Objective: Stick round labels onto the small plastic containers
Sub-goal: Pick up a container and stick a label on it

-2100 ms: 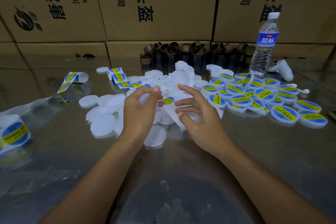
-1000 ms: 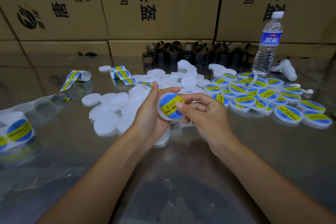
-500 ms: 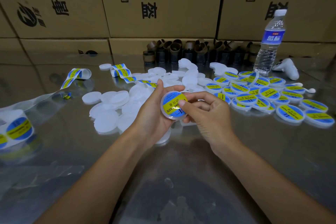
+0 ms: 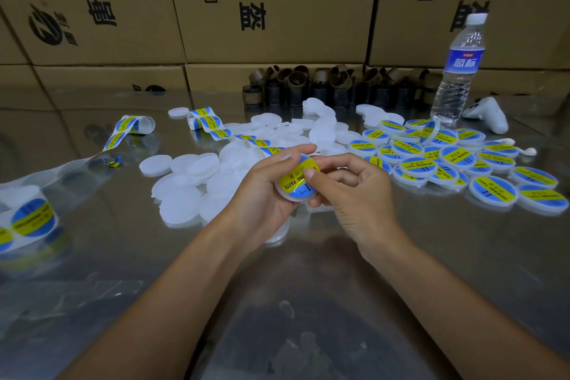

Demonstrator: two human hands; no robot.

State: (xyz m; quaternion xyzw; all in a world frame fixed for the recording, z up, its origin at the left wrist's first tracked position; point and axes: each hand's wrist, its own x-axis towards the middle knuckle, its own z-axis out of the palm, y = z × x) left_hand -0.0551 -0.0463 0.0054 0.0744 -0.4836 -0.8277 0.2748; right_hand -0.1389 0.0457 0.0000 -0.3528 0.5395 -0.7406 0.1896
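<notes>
Head: thumb of left hand (image 4: pixel 262 194) now covers container (image 4: pixel 295 187) rim

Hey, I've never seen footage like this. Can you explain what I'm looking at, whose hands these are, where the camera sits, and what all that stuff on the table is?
There is no machine here. A person is working with bare hands, and the one picture comes from a camera worn on their head, looking forward and down.

The left hand grips a small round container that carries a blue and yellow label. The right hand holds it too, with the thumb pressed on the label.

On the shiny table lie plain white containers to the left, labelled containers to the right, and a strip of labels further back. Behind them stand a water bottle and stacked cardboard boxes.
</notes>
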